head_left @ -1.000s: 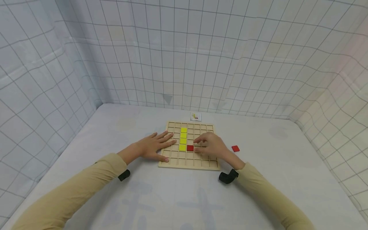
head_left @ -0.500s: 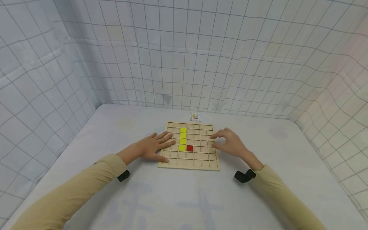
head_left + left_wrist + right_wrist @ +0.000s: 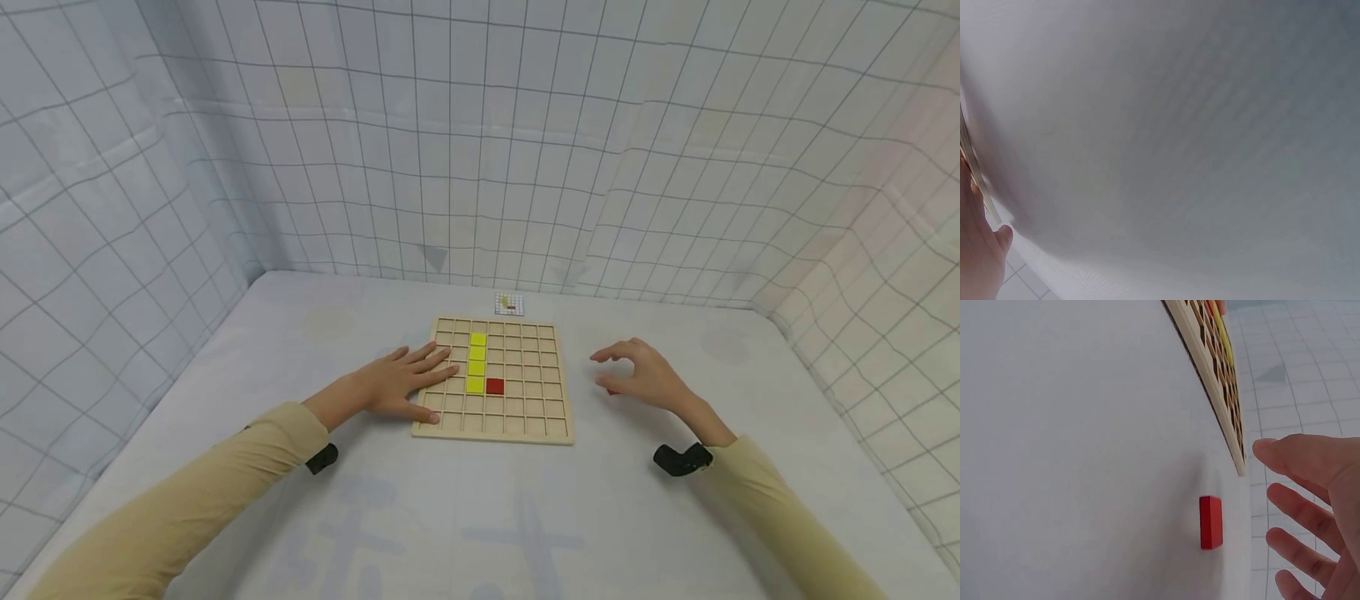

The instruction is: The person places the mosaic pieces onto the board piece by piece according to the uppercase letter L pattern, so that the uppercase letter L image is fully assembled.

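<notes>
A wooden grid board (image 3: 532, 429) lies flat on the white table. Several yellow tiles (image 3: 476, 368) form a column in its cells, with one red tile (image 3: 495, 387) just right of the lowest. My left hand (image 3: 393, 386) rests on the board's left edge with its fingers spread. To the right of the board, my right hand (image 3: 648, 377) hovers above a loose red tile (image 3: 1211, 522), thumb and fingers apart and nothing between them. In the head view the hand hides most of that tile.
A small printed card (image 3: 509, 304) with a grid pattern lies behind the board. White sheets with dark grid lines (image 3: 480, 167) rise around the table's back and sides. Black wrist camera mounts (image 3: 681, 460) sit at both cuffs.
My right hand has left the red tile in the board and moved right, off the board, to over the loose red tile. My left hand has stayed in place.
</notes>
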Demonstrator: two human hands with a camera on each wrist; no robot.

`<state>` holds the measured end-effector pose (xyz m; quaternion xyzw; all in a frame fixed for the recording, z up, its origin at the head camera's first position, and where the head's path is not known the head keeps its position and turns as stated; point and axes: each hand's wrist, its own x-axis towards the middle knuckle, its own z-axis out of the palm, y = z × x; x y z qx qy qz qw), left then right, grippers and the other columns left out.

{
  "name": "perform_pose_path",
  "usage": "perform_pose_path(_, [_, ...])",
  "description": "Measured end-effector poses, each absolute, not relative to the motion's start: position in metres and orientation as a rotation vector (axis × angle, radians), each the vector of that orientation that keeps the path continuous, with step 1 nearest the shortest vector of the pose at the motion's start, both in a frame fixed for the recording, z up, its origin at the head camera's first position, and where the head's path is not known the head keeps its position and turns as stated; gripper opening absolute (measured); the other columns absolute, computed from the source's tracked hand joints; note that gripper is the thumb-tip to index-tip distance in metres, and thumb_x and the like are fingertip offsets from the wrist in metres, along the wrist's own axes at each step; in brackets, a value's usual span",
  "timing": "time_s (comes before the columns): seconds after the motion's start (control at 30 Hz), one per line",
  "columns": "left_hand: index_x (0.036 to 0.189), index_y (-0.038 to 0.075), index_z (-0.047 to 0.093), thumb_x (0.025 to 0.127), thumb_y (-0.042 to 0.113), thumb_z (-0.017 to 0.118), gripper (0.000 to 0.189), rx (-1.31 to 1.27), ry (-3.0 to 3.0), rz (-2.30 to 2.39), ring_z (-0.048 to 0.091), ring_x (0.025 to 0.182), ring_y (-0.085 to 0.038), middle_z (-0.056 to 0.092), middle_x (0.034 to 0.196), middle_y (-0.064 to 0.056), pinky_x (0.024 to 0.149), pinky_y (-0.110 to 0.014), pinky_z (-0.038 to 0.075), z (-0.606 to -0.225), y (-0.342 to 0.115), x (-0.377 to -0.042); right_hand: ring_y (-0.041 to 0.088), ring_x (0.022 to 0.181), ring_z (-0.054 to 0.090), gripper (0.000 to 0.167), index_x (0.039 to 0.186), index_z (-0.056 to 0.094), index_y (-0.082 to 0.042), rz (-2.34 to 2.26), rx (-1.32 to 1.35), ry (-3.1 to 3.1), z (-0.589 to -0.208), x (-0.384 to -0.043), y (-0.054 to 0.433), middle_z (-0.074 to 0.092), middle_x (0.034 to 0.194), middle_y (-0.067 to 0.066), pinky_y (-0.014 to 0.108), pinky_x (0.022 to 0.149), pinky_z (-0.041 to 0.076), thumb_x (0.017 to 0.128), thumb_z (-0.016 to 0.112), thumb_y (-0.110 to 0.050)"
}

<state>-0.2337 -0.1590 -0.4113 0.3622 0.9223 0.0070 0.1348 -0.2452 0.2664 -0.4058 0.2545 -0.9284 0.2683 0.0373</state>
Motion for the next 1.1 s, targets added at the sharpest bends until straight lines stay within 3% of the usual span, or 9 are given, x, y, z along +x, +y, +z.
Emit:
perform_pose_path(0.47, [0.156,0.029,0.014,0.086,0.073,0.045,0.088,1.033,2.666,0.01,-0.002,0.151,-0.029,0.002,0.164,-0.004,0.117,-0.061,0.01,-0.41,-0.158,-0.234,0.03,0.107,0.056,0.038,0.116,0.069,-0.006,0.807,0.765,-2.991,-0.412,-0.244,0.295,0.069,0.115,0.01,0.053,0.094,0.044,0.079,0.077,-0.013])
perform_pose_path(0.8, [0.156,0.028,0.013,0.087,0.072,0.045,0.088,1.033,2.662,0.002,-0.003,0.151,-0.029,0.001,0.164,-0.004,0.117,-0.061,0.009,-0.408,-0.158,-0.235,0.022,0.096,0.055,0.033,0.111,0.072,-0.007,0.758,0.79,-2.963,-0.418,-0.242,0.295,0.071,0.109,0.007,0.039,0.082,0.047,0.079,0.077,-0.01])
perform_pose_path(1.1, [0.156,0.028,0.014,0.087,0.072,0.045,0.088,1.022,2.657,0.008,-0.003,0.151,-0.029,0.002,0.164,-0.004,0.117,-0.061,0.009,-0.409,-0.157,-0.233,0.02,0.094,0.055,0.027,0.104,0.075,-0.009,0.707,0.747,-2.969,-0.421,-0.241,0.296,0.072,0.1,0.004,0.037,0.081,0.046,0.078,0.078,-0.014])
